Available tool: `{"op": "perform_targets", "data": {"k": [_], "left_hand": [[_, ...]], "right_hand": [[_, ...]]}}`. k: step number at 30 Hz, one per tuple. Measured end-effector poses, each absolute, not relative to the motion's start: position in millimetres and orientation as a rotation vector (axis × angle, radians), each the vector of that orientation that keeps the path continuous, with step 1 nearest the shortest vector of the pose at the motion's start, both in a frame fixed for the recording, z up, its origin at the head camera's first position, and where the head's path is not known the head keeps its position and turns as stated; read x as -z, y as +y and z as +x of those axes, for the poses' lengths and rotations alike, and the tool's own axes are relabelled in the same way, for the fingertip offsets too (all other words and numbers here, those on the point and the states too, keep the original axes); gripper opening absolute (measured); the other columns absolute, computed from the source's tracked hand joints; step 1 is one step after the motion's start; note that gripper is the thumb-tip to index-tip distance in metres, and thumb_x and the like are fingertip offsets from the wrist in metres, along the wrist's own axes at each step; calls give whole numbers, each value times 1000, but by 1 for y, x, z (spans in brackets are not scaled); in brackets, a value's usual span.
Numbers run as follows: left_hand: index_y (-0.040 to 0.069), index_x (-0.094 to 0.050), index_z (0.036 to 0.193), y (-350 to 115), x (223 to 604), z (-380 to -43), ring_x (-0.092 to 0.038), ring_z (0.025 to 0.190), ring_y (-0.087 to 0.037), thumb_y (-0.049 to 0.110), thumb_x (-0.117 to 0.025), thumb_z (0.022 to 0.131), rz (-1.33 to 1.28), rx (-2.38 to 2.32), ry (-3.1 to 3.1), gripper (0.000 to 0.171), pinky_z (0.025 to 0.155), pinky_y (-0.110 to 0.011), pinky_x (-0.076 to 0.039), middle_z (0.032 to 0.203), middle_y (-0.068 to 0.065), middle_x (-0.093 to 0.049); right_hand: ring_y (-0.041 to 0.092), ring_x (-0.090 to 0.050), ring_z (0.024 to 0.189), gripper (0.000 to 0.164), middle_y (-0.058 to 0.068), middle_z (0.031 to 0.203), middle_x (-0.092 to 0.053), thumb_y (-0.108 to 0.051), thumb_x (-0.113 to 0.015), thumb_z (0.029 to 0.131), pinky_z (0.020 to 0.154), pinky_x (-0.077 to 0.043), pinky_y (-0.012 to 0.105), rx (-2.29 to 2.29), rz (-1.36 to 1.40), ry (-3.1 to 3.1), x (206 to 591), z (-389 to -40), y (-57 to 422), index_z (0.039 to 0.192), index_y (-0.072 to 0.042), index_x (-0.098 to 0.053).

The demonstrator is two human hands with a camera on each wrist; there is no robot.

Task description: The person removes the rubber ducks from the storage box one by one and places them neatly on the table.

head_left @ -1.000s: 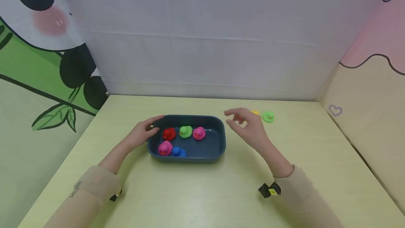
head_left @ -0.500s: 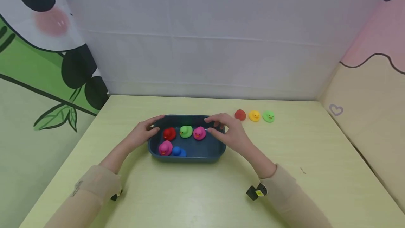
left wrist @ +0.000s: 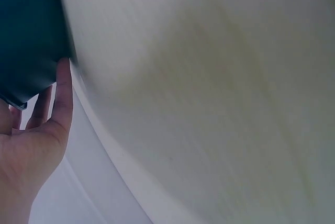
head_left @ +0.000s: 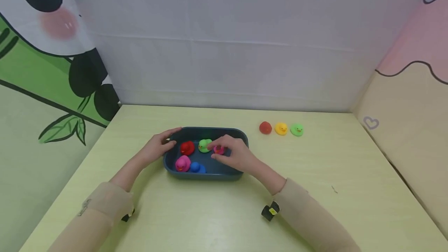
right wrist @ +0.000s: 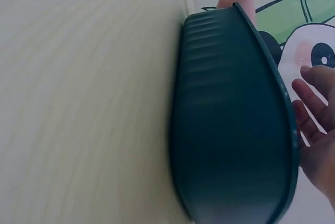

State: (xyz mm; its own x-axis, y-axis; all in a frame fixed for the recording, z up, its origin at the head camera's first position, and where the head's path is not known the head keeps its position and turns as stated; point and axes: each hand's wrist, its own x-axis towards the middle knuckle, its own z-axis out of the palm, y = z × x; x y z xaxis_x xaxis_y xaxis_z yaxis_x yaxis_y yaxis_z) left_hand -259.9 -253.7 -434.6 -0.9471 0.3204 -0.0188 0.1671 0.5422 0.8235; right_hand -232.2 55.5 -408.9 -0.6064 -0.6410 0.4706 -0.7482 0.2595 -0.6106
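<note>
A dark blue-green tray (head_left: 210, 177) holds several small rubber ducks. My left hand (head_left: 157, 146) grips the tray's left end, thumb at the rim and fingers along the outer wall (left wrist: 31, 30). Over the tray's right half is my right hand (head_left: 236, 154), thumb and fingers apart with nothing held. A pink duck (head_left: 219, 149) shows partly between them, the rest covered by the hand. Left of it sit a green duck (head_left: 203, 146) and a red duck (head_left: 187, 148). Along the near side lie another pink duck (head_left: 182, 163) and a blue duck (head_left: 197, 168).
At the back right of the pale wooden table (head_left: 196, 221), a red rounded toy (head_left: 265, 128), a yellow duck (head_left: 281, 128) and a green duck (head_left: 296, 130) form a row. A white cloth wall (head_left: 224, 69) closes off the back, with printed panels either side.
My right hand has moved left from beside the toy row, across the tray's right rim, to above the right-hand pink duck. The left hand and tray have stayed in place.
</note>
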Motion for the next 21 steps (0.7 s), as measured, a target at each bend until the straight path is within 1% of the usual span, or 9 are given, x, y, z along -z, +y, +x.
{"op": "perform_targets", "data": {"k": [4,7,9,10,12,14,16,19,21], "left_hand": [[18,-37,146,-253,437,-261,-54,88,-28,15,-53,96,403,-1371,2609,53,54,-23,-43,140,-18,-41],[18,-38,146,-253,438,-262,-55,88,-29,15,-54,96,411,-1376,2618,52,54,-22,-43,138,-18,-42],[14,-37,146,-250,432,-258,-55,91,-32,13,-52,96,415,-1372,2619,52,54,-22,-43,138,-21,-41],[12,-37,146,-247,427,-255,-55,93,-34,12,-52,96,418,-1373,2616,52,54,-22,-43,138,-22,-41],[8,-36,145,-243,418,-249,-55,95,-37,10,-50,96,420,-1365,2615,51,55,-21,-42,138,-24,-41],[4,-35,145,-240,413,-246,-54,93,-40,7,-49,96,420,-1369,2606,51,55,-21,-42,136,-26,-40],[4,-36,145,-242,420,-250,-54,90,-40,7,-49,96,434,-1376,2605,51,54,-21,-42,136,-26,-41],[9,-36,146,-249,435,-260,-55,89,-38,9,-50,96,444,-1391,2604,51,53,-22,-41,137,-23,-41],[13,-36,146,-251,442,-264,-55,93,-35,12,-51,97,448,-1393,2606,52,53,-22,-42,139,-21,-41]], "right_hand": [[24,-57,89,27,0,104,-67,-15,-71,85,73,-51,35,-1215,1373,-2424,414,-235,48,111,-10,-68],[19,-55,83,28,-1,104,-67,-16,-71,85,70,-49,29,-1154,1396,-2449,416,-238,42,112,-12,-67],[14,-52,78,29,-3,100,-66,-17,-71,85,67,-46,25,-1122,1393,-2475,417,-240,38,113,-13,-67],[12,-50,77,30,-4,100,-66,-17,-71,84,66,-46,25,-1119,1391,-2491,417,-241,36,114,-13,-67],[13,-50,78,32,-4,100,-66,-17,-71,84,66,-46,26,-1112,1395,-2529,417,-243,33,115,-13,-67],[14,-54,85,33,-3,104,-67,-18,-71,85,71,-48,30,-1096,1416,-2575,418,-246,29,117,-13,-66],[18,-57,94,34,0,111,-67,-19,-70,86,78,-49,36,-1074,1451,-2621,419,-249,26,119,-12,-66],[21,-58,105,36,4,116,-66,-20,-69,87,87,-48,38,-1022,1484,-2694,421,-252,20,121,-12,-64],[20,-58,107,36,5,117,-66,-20,-69,87,89,-48,35,-1004,1486,-2744,422,-253,17,122,-12,-64]]}}
